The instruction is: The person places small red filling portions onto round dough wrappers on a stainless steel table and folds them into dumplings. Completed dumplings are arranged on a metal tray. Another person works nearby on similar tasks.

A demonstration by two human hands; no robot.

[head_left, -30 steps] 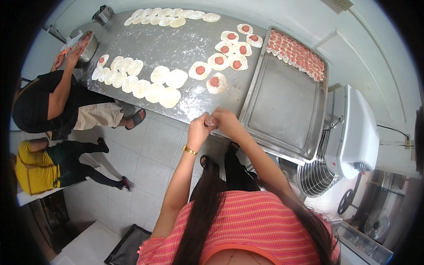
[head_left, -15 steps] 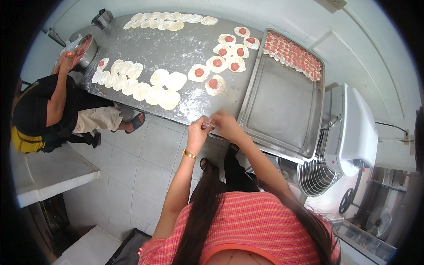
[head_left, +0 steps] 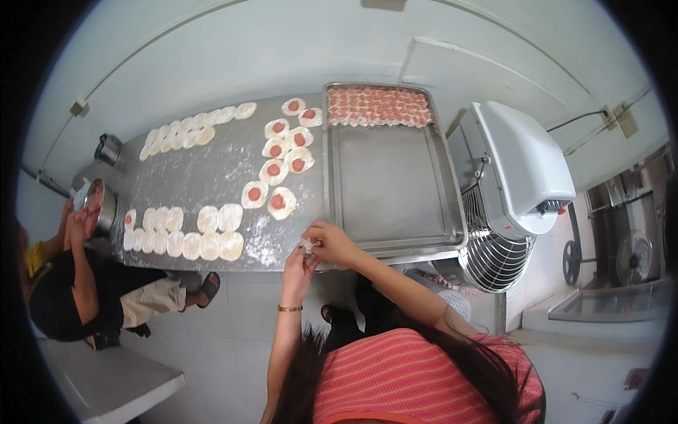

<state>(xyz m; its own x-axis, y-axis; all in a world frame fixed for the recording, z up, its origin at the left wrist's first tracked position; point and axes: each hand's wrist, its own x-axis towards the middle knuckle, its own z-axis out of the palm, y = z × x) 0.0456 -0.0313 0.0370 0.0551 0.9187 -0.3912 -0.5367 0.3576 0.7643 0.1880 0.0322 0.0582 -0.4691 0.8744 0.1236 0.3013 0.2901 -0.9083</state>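
My left hand (head_left: 298,271) and my right hand (head_left: 335,246) meet over the near edge of the metal table. A small dumpling (head_left: 307,244) with pale, pleated dough sits between them, pinched by the fingers of both; they partly hide it. Just beyond lie several round wrappers, each with a lump of pink meat filling (head_left: 277,202) in its middle. To the left, plain floured wrappers (head_left: 231,246) overlap in rows. Right of my hands stands a large metal tray (head_left: 387,169); its far end is packed with rows of open-topped dumplings (head_left: 378,106) showing pink filling.
At the table's left end a co-worker (head_left: 67,290) in black has their hands at a metal bowl (head_left: 107,209) of pink meat. More wrappers (head_left: 185,131) and a metal pot (head_left: 108,149) lie farther back. A white mixer (head_left: 526,166) with a wire guard (head_left: 498,258) stands right of the tray.
My view has tilted up, so more wall shows and the table sits lower. Both hands stay together at the dumpling, the right now turned more over it.
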